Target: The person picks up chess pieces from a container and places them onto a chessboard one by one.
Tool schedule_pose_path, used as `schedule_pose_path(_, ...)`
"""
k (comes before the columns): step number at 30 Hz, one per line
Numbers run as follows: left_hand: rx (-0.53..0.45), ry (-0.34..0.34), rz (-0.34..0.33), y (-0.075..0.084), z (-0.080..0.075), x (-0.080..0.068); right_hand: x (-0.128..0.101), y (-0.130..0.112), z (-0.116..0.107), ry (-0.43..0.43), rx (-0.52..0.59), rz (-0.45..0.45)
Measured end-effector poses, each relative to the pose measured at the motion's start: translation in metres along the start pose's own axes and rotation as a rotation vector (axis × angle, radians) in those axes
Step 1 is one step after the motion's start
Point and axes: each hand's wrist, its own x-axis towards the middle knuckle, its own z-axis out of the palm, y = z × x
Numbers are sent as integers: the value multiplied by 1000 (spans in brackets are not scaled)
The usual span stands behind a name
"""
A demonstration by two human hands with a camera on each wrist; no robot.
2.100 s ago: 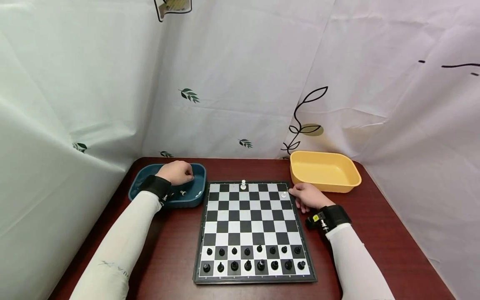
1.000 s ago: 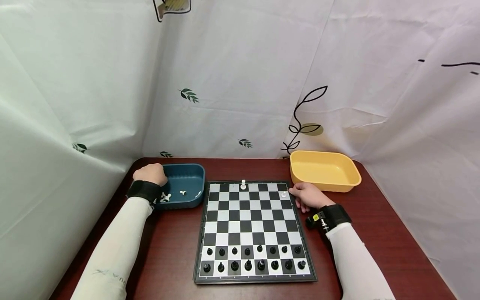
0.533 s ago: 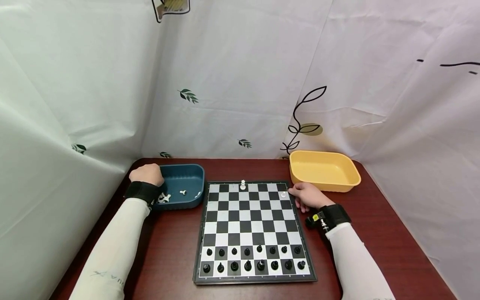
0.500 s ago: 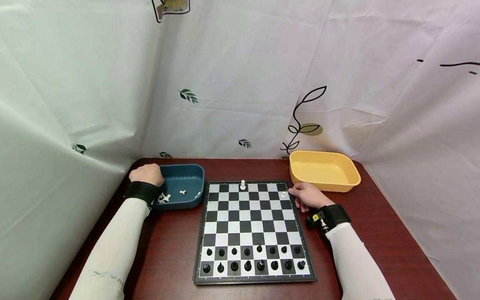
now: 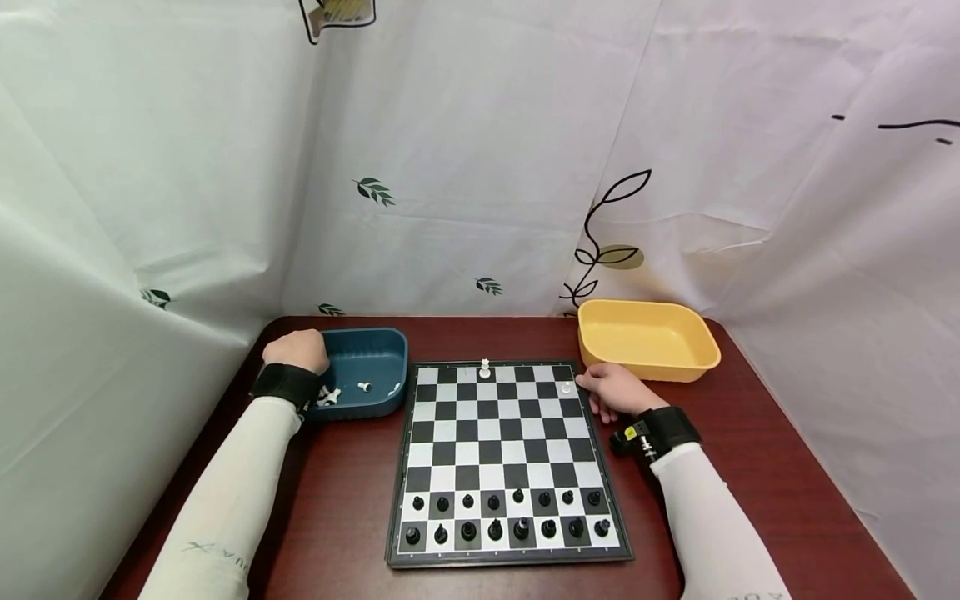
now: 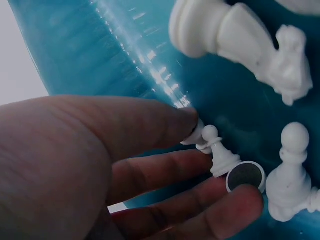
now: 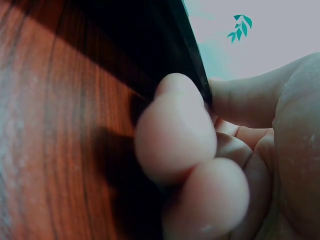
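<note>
Head view: left hand (image 5: pixel 297 350) at the near-left corner of the blue tray (image 5: pixel 375 341), fingers dipped inside. Right hand (image 5: pixel 613 390) rests curled at the chessboard (image 5: pixel 504 454) edge, holding nothing I can see.

Left wrist view: thumb and fingers (image 6: pixel 165 172) pinch a white pawn (image 6: pixel 220 155), lying tilted, base toward the fingertips; other white pieces just beyond.

Right wrist view: curled fingers (image 7: pixel 175 130) against the board edge on the surface (image 7: pixel 55 125).

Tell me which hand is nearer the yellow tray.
Right. The right hand rests at the chessboard's far right corner, just beside the yellow tray; the left hand is across the board at the blue tray.
</note>
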Motion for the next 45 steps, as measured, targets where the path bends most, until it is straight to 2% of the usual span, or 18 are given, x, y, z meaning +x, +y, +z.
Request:
schedule_pose_path(6,-22,-8,39,1,-1,-3,1,0,-1,0,4,7)
schedule_pose_path(10,-21,10,66,0,-1,-3,1,2,-1,-4,10,5)
schedule_pose_path(20,-38,37,72,-5,2,-5,2,3,0,-3,9,-4)
schedule_pose_path(25,-56,50,79,-4,-2,-10,3,4,0,-4,18,-4)
schedule_pose_path(36,-59,19,72,-5,-12,-17,4,8,2,-12,25,3)
schedule_pose_path(45,-21,-47,66,-4,-20,-17,4,7,0,-7,20,-1)
